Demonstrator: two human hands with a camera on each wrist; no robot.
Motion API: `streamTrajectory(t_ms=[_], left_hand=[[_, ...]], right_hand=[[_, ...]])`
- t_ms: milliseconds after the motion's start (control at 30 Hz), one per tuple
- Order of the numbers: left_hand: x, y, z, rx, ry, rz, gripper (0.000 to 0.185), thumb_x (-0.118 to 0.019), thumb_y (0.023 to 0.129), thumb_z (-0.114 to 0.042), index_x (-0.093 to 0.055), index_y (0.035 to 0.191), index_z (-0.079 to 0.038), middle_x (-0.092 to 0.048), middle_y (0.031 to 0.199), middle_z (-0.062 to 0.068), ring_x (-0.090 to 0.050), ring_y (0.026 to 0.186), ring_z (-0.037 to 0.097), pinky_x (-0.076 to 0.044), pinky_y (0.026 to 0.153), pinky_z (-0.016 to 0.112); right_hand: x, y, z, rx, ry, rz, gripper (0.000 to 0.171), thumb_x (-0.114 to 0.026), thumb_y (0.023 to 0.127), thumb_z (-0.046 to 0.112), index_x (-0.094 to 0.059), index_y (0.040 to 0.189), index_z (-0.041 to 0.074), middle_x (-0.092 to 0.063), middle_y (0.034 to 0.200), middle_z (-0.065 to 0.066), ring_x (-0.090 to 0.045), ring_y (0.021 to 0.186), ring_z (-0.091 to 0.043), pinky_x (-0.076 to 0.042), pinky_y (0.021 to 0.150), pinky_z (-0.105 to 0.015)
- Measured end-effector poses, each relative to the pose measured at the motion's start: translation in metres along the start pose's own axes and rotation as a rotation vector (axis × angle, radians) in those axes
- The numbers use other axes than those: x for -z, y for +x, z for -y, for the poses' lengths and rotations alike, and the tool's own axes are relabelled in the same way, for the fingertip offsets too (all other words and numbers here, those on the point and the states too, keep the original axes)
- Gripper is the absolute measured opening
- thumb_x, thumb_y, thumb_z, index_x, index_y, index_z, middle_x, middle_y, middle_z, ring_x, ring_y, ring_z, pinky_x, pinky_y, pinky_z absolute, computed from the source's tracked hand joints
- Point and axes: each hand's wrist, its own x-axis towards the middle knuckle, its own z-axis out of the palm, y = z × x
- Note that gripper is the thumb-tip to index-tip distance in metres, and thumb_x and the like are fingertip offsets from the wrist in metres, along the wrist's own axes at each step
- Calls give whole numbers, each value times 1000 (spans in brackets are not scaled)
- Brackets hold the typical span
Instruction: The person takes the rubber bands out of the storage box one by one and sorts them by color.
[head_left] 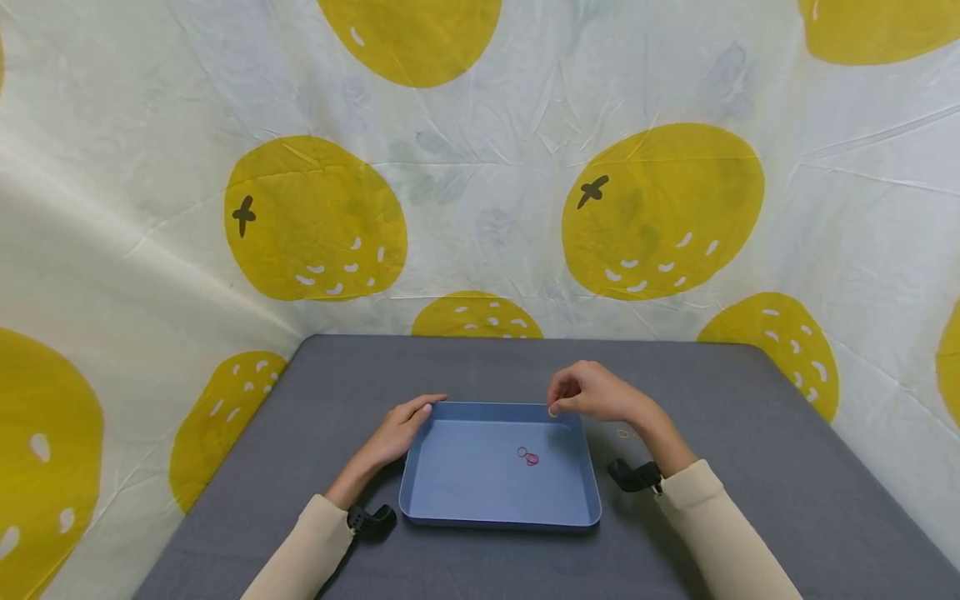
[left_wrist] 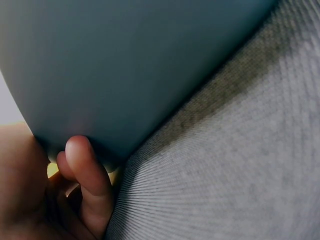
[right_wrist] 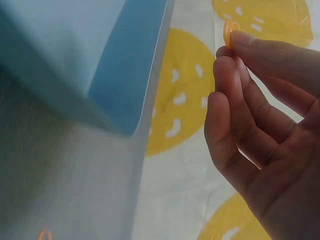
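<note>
The right hand (head_left: pixel 592 392) hovers over the far right corner of the blue tray (head_left: pixel 450 487), its fingers curled in and the thumb and forefinger pinching a small yellow rubber band (head_left: pixel 553 410). The band sits at the fingertips, just above the tray's far rim. In the right wrist view the same band (right_wrist: pixel 230 31) shows as a small loop squeezed between the thumb tip and the forefinger (right_wrist: pixel 235 70), with the other fingers folded loosely below it and the tray's corner (right_wrist: pixel 125 75) off to the side of the hand.

The left hand (head_left: pixel 401 429) rests against the tray's left wall near the far left corner, fingers held straight and close together along the rim, gripping nothing. The left wrist view shows one fingertip (left_wrist: pixel 80 155) touching the tray's outer wall (left_wrist: pixel 125 65) where it meets the grey table (left_wrist: pixel 230 170).

The tray stands on the table (head_left: pixel 750 417), between the two forearms. Inside it, right of the tray's middle, lie a few small red rubber bands (head_left: pixel 529 457), bunched together and touching or overlapping. The rest of the tray's floor is plain blue.

Outside the tray, just beyond its right wall and under the right wrist, two or so more yellow rubber bands (head_left: pixel 624 433) lie on the table. One of them also appears, blurred, at the bottom edge of the right wrist view (right_wrist: pixel 45 234).
</note>
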Motion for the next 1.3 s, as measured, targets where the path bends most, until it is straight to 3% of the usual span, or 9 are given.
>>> streamTrajectory(t_ms=[100,200,433,567,733,1100,1300], left_hand=[[0,0,1,-4,-2,-2,39,-43,113,-29,-59,148,-22,-57,153,7,-48,146,33,-36,119,59],[0,1,3,-12,-2,-4,39,-43,113,-29,-59,148,-21,-58,152,7,-48,146,34,-36,119,60],[0,0,2,-10,1,-2,39,-43,113,-31,-59,148,-21,-58,152,6,-49,145,32,-37,119,59],[1,1,1,11,7,4,39,-42,113,-32,-58,148,-25,-57,153,3,-49,146,29,-37,120,56],[1,0,1,15,10,2,39,-43,113,-32,-58,148,-25,-57,153,3,-49,146,29,-37,120,57],[2,2,4,5,5,4,40,-42,113,-33,-58,149,-23,-57,153,5,-48,147,31,-36,120,57],[2,2,3,12,11,1,39,-43,113,-32,-58,148,-25,-57,153,3,-48,147,29,-37,120,56]], right_hand=[[5,-7,-9,-24,-2,-6,5,-76,94,14,-76,89,13,-76,87,-6,-68,79,-26,-54,71,-28],[10,-14,-17,-40,-4,-16,4,-76,94,14,-75,90,13,-76,89,-11,-68,79,-23,-53,69,-29],[22,-33,-34,-82,-15,-53,5,-75,95,14,-76,91,11,-74,83,1,-65,75,-11,-54,69,-28],[27,-44,-45,-100,-5,-71,5,-75,95,14,-76,91,11,-74,85,-4,-64,74,-10,-54,70,-27],[29,-57,-59,-113,1,-70,6,-74,95,13,-76,92,9,-75,88,-12,-66,75,-15,-54,68,-26],[31,-80,-78,-109,-2,-116,8,-74,96,14,-76,95,7,-76,90,-7,-69,78,-18,-54,69,-25],[34,-88,-83,-129,39,-117,12,-71,98,13,-76,102,2,-76,95,-8,-71,83,-19,-59,72,-32]])
